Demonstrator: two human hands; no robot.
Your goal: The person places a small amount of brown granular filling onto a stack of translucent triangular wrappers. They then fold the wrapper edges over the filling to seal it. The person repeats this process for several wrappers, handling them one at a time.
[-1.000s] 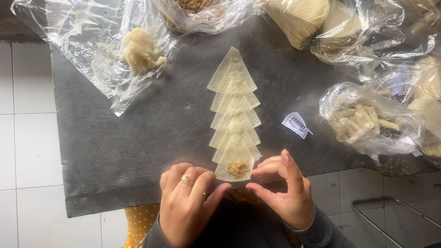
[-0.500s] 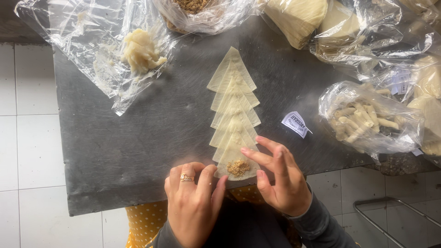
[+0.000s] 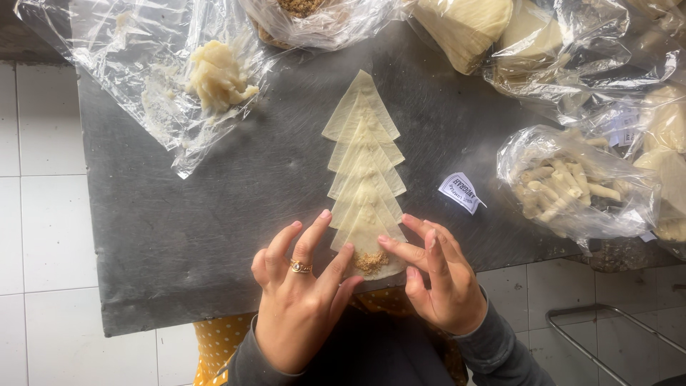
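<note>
Row of overlapping triangular pastry sheets (image 3: 364, 168) lies down the middle of the dark grey counter (image 3: 214, 214), running from its far side to the near edge. Nearest sheet (image 3: 368, 239) carries a small heap of brown crumbly filling (image 3: 371, 262) by its lower edge. Left hand (image 3: 304, 300), ring on one finger, fingers spread, tips touching that sheet's left edge; nothing gripped. Right hand (image 3: 436, 275) loosely open, fingertips resting on the sheet's right edge, holding nothing. Far left corner: clear plastic wrap (image 3: 107, 64) with a lump of pale dough (image 3: 214, 75). Right edge: bag of small rolled pastries (image 3: 572, 186). White paper label (image 3: 461, 193) lies between bag and row.
</note>
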